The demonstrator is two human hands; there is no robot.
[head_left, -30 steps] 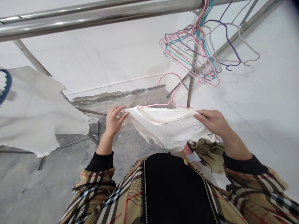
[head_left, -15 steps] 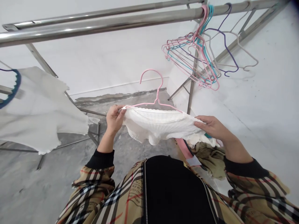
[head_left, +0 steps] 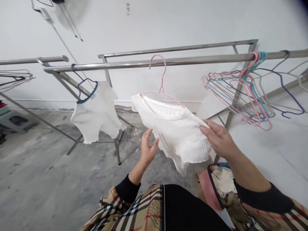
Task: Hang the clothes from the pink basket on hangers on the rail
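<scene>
My right hand (head_left: 218,139) pinches the white knitted garment (head_left: 175,131) at centre frame, already mounted on the pink wire hanger (head_left: 161,77). My left hand (head_left: 148,150) is open, just beside the cloth. The hook overlaps the steel rail (head_left: 120,65); seating cannot be confirmed.

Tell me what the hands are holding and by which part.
The right hand grips the white top, hung on a pink hanger, by its right-hand edge. The left hand is open beside the lower hem, holding nothing.
</scene>
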